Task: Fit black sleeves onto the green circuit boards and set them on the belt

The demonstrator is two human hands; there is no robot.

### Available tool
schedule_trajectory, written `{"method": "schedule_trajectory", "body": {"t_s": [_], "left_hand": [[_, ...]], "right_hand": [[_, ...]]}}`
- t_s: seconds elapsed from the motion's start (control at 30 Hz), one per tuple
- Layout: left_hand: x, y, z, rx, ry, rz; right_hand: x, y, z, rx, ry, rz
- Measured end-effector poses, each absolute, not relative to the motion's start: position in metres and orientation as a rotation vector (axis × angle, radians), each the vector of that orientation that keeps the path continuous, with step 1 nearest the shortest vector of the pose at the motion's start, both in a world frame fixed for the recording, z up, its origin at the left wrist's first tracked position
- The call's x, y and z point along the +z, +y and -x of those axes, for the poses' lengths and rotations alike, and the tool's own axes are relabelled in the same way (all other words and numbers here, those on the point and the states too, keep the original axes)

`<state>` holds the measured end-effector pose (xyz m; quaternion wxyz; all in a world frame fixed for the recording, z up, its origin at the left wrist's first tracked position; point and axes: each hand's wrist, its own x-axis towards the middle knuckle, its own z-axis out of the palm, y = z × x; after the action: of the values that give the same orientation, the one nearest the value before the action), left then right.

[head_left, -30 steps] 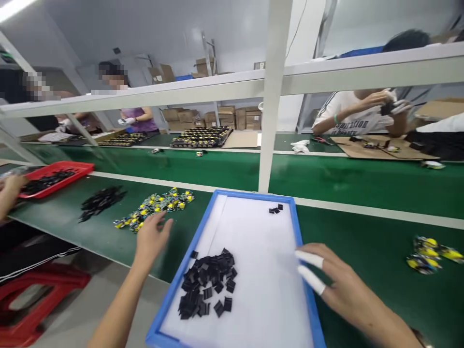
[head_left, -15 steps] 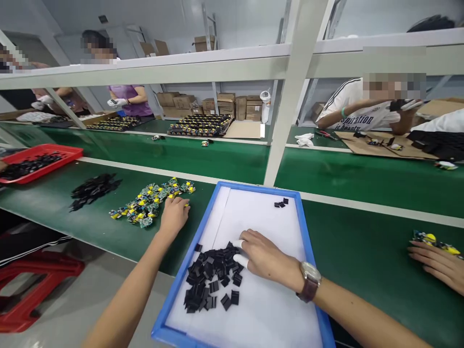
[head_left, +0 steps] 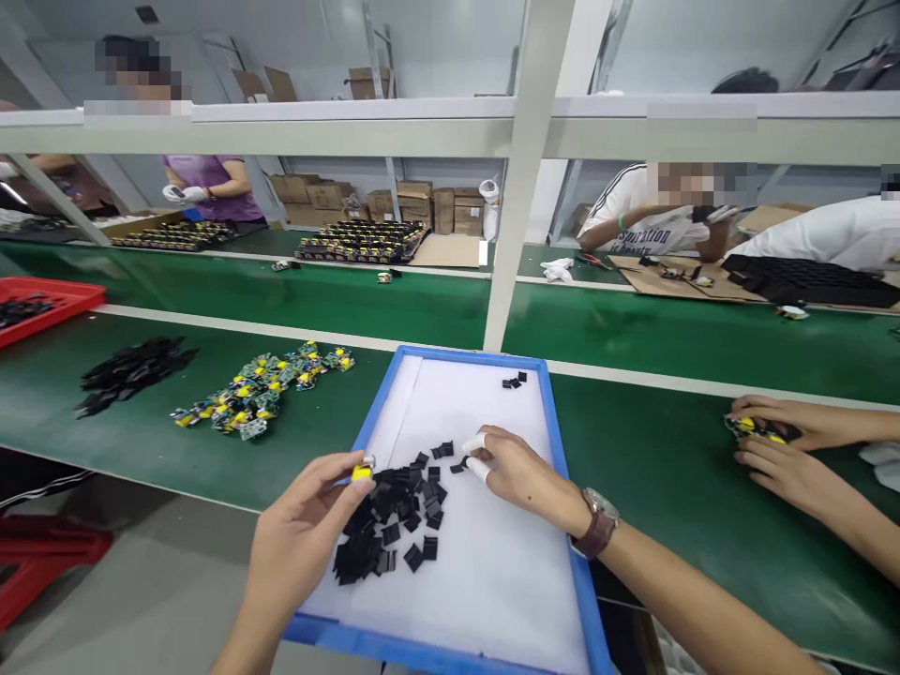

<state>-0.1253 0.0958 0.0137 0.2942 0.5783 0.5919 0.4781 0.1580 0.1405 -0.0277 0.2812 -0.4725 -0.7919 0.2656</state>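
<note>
My left hand [head_left: 302, 525] pinches a small circuit board with a yellow component [head_left: 362, 471] between thumb and fingertips, above the left side of a blue-rimmed tray [head_left: 577, 562]. My right hand [head_left: 517, 473], with white finger cots on thumb and forefinger and a watch on the wrist, is low over the tray's white lining. Its fingertips close at a small black plastic piece [head_left: 458, 466]. Left of it lies a loose heap of similar black pieces [head_left: 394, 502]. Three more black pieces [head_left: 515, 381] rest near the tray's far right corner.
Left of the tray are a pile of circuit boards [head_left: 246, 394], a heap of black parts [head_left: 133, 370] and a red tray [head_left: 56, 309]. A co-worker's hands [head_left: 787, 441] handle boards at right. A white post [head_left: 517, 187] rises behind the tray; other people sit beyond.
My left hand has come from the board pile to the tray, carrying a circuit board. My right fingers have drawn a black piece away from the heap. The view has shifted right.
</note>
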Motion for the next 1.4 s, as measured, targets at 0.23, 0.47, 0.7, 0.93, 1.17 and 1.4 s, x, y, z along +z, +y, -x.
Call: {"method": "schedule_trajectory", "body": {"t_s": [0.23,0.47,0.7,0.93,1.17,1.4], "left_hand": [[-0.002,0.046,0.065,1.159,1.283,-1.199],[-0.022,0.035,0.038,1.066,1.024,-0.976],[-0.020,0.028,0.039,1.036,0.950,-0.898],[-0.017,0.025,0.038,1.027,0.971,-0.952],[-0.019,0.026,0.031,1.008,0.887,-0.824],[-0.021,0.025,0.025,0.883,0.912,-0.975]], "right_hand": [[-0.026,0.109,-0.188,0.647,-2.196,1.329],[-0.030,0.092,-0.201,0.616,-2.159,1.362],[-0.007,0.053,-0.187,0.790,-1.867,1.042],[-0.017,0.025,-0.172,0.888,-1.593,0.993],[-0.019,0.019,-0.167,0.996,-1.397,0.930],[-0.026,0.014,-0.166,1.082,-1.327,0.921]]}}
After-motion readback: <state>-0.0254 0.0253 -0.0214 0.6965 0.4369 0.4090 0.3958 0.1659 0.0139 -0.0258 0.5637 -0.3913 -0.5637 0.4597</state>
